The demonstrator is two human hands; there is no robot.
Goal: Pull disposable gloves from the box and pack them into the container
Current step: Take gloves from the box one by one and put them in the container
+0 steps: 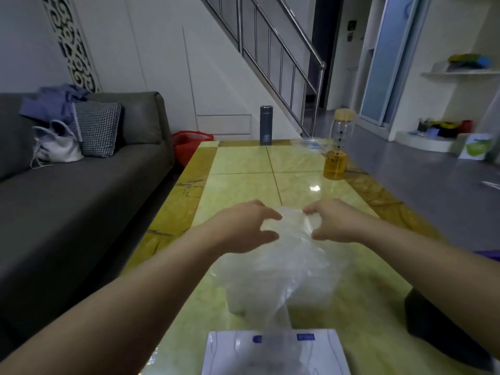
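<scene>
Pinching now, fingertips of left hand and right hand clamped on the top edge of the clear glove; it stretches long toward six o'clock, tail at the box, both hands level, a pull toward twelve should free it

Box nearest; container seemingly just behind it; jar farther right.

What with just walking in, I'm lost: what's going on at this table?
A person is pinching a thin clear glove between the left hand and right hand, held up over the yellow table. Its lower end trails to the white box at the near edge. A clear container seems to sit beneath it, but blur hides its contents.
</scene>
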